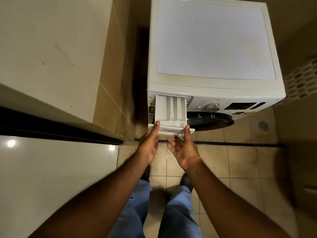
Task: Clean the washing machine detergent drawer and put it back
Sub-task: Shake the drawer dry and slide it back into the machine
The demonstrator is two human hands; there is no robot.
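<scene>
The detergent drawer [169, 110] projects from its slot at the upper left corner of the washing machine [214, 48] front, directly ahead of both hands. It is drawn out most of its length. Its white interior shows one wide compartment on the left and two narrow compartments on the right, separated by upright partitions. The drawer front panel [170, 130] carries printed lettering and faces the person.

The left hand [149, 146] has its fingers extended and loosely spread. One fingertip rests on the top left edge of the front panel; the remaining fingers lie below that panel. The right hand [183, 148] is turned palm-up with fingers straight and spread. One finger rests against the right end of the front panel; the other fingers reach beneath the panel's lower edge. Whether these fingers touch the underside cannot be determined. Neither hand is curled around the drawer.

To the right of the drawer, beyond the right hand, the control panel carries a round dial [212, 106] and a dark display [241, 105]. The dark door [209, 121] sits below them. A orange thread [193, 159] circles the right wrist. Below both hands lies the tiled floor [231, 165], with a small wet patch [165, 154] between the wrists.
</scene>
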